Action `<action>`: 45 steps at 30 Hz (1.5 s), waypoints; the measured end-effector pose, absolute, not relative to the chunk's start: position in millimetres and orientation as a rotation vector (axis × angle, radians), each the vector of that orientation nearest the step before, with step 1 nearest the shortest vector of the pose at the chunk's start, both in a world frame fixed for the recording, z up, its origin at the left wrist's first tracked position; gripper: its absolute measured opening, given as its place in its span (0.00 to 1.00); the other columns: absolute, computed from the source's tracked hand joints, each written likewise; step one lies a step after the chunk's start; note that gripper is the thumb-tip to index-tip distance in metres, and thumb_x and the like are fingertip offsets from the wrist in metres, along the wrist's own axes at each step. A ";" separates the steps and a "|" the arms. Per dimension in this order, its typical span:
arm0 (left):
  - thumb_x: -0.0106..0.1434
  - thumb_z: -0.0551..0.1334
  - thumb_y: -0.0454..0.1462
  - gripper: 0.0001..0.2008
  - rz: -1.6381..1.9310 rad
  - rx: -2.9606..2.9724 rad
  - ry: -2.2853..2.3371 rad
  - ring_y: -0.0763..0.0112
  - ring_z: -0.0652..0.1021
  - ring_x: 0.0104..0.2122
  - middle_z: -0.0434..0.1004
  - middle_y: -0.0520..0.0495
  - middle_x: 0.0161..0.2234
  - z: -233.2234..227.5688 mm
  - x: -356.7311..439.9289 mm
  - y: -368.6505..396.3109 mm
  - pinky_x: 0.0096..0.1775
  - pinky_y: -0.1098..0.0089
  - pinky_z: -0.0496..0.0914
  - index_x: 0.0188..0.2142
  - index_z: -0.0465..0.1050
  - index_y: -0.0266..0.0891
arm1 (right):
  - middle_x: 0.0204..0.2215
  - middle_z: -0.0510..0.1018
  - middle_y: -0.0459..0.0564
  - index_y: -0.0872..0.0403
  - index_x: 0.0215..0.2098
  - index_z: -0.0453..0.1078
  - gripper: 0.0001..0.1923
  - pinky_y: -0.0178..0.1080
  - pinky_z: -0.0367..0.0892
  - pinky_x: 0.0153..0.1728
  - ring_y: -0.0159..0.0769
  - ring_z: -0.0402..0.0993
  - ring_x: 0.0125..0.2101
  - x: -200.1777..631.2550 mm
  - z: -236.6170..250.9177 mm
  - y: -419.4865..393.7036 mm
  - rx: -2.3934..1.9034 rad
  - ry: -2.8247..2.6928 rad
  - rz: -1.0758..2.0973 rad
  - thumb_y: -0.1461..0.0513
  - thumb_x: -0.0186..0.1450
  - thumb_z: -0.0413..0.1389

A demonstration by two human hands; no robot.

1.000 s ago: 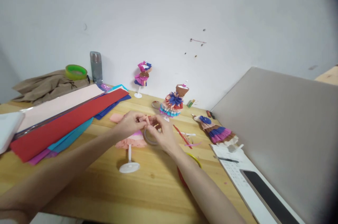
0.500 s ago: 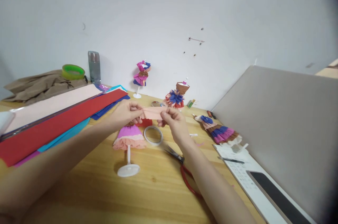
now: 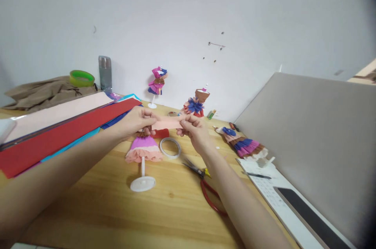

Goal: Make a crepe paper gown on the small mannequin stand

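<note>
A strip of peach crepe paper point(image 3: 167, 123) is stretched level between my two hands above the table. My left hand point(image 3: 140, 121) pinches its left end, and my right hand point(image 3: 192, 128) pinches the right end between thumb and fingers. Beneath my left hand lies a small dress stand point(image 3: 142, 183) on its side or tilted, wearing a pink skirt point(image 3: 143, 149) with a peach ruffle; its upper part is hidden. A roll of tape point(image 3: 170, 148) lies flat below the paper. Red-handled scissors point(image 3: 202, 176) rest with blades parted, partly under my right forearm.
Coloured paper sheets point(image 3: 67, 131) lie at left, near a brown cloth point(image 3: 44, 92), green tape point(image 3: 82, 78) and a bottle point(image 3: 105, 74). Paper-dressed stands point(image 3: 158, 84) are at the back. At right are a paper dress point(image 3: 242, 145), a laptop point(image 3: 308, 131) and a pen point(image 3: 258, 175).
Both hands still hold the peach strip; my left hand has shifted slightly left, and more of the strip shows between them. The view has moved a little.
</note>
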State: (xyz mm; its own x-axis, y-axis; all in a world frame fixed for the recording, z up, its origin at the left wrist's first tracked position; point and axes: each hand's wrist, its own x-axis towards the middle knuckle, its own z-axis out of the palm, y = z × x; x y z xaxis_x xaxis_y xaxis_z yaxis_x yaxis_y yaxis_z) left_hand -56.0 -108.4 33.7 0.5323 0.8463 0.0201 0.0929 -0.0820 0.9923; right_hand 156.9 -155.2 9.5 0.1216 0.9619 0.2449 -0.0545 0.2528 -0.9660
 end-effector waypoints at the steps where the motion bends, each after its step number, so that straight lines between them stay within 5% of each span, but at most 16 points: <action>1: 0.57 0.62 0.33 0.03 0.767 1.545 0.840 0.74 0.74 0.15 0.76 0.48 0.16 34.6 -56.5 -108.8 0.16 0.80 0.57 0.31 0.71 0.34 | 0.17 0.75 0.42 0.55 0.24 0.71 0.13 0.31 0.66 0.20 0.28 0.71 0.17 157.0 9.4 -154.8 -1.024 -1.187 0.966 0.56 0.48 0.67; 10: 0.56 0.63 0.32 0.02 0.827 1.520 0.831 0.70 0.78 0.19 0.71 0.53 0.14 35.2 -55.9 -106.7 0.24 0.74 0.70 0.30 0.70 0.35 | 0.16 0.71 0.40 0.54 0.23 0.67 0.17 0.31 0.64 0.18 0.30 0.73 0.17 155.2 11.7 -156.3 -1.008 -1.162 0.941 0.54 0.46 0.69; 19: 0.55 0.67 0.37 0.12 0.868 1.534 0.646 0.73 0.76 0.19 0.77 0.49 0.20 31.1 -61.6 -101.5 0.20 0.77 0.68 0.37 0.75 0.33 | 0.16 0.73 0.40 0.52 0.26 0.74 0.07 0.31 0.61 0.16 0.27 0.67 0.14 156.0 16.8 -159.1 -0.850 -1.122 1.046 0.61 0.48 0.65; 27: 0.48 0.69 0.33 0.09 0.880 1.516 0.582 0.71 0.79 0.23 0.80 0.46 0.22 33.4 -63.1 -99.4 0.26 0.73 0.73 0.31 0.78 0.33 | 0.14 0.75 0.43 0.53 0.22 0.75 0.03 0.33 0.64 0.19 0.29 0.69 0.16 161.5 16.7 -157.8 -0.784 -1.184 1.061 0.63 0.47 0.63; 32: 0.48 0.67 0.37 0.09 0.903 1.521 0.535 0.71 0.77 0.22 0.78 0.44 0.21 32.7 -67.6 -94.9 0.25 0.74 0.71 0.27 0.80 0.32 | 0.14 0.71 0.44 0.54 0.21 0.73 0.15 0.35 0.65 0.19 0.31 0.70 0.17 160.1 16.4 -159.3 -0.803 -1.213 1.040 0.50 0.52 0.64; 39: 0.51 0.70 0.40 0.13 0.851 1.651 0.719 0.75 0.75 0.19 0.75 0.49 0.18 24.0 -58.8 -94.7 0.22 0.76 0.68 0.22 0.70 0.34 | 0.14 0.71 0.38 0.53 0.28 0.68 0.16 0.32 0.63 0.20 0.26 0.66 0.15 153.4 11.8 -157.7 -0.959 -1.301 0.847 0.58 0.47 0.68; 45: 0.52 0.67 0.29 0.12 0.810 1.567 0.821 0.76 0.74 0.18 0.73 0.55 0.19 27.6 -52.9 -103.3 0.22 0.76 0.68 0.37 0.70 0.35 | 0.17 0.74 0.41 0.55 0.34 0.71 0.13 0.36 0.66 0.24 0.30 0.69 0.18 157.3 11.9 -157.8 -1.124 -1.475 0.680 0.59 0.51 0.64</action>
State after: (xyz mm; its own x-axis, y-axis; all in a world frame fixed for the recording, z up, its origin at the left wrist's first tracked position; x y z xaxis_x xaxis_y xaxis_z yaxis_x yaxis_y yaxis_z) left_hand -52.9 -103.3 27.6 0.5200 0.8517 0.0655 0.0768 -0.1230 0.9894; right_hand 157.3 -157.8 11.9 0.0580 0.9088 0.4132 0.2756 0.3832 -0.8816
